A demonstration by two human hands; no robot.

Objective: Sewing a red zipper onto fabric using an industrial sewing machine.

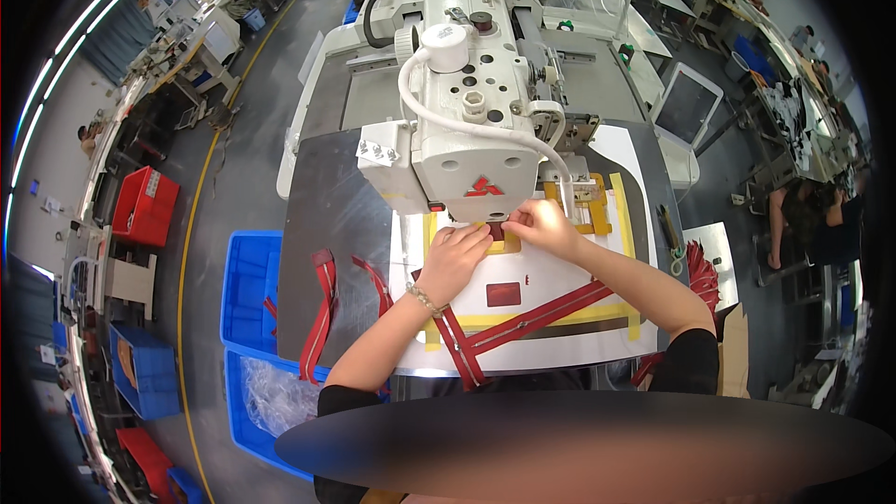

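Note:
My left hand (454, 258) lies under the sewing machine head (476, 168), fingers stretched forward over the work surface. Close beside it, my right hand (544, 227) has its thumb and fingers pinched together at a small dark red piece (497, 232). Whether the fingertips grip that piece or something smaller cannot be made out. A yellowish clamp frame (507, 245) shows just below the fingers. Nearer to me lies a dark red rectangular patch (503, 294). A red zipper (541, 315) slants under my right forearm and meets another red zipper (457, 343) that passes beneath my left wrist.
More red zippers (322, 313) hang over the table's left side. Blue bins (250, 294) stand to the left, one with clear plastic film (278, 395). At right are scissors (677, 261), a bundle of red strips (702, 275) and a tilted screen (686, 105).

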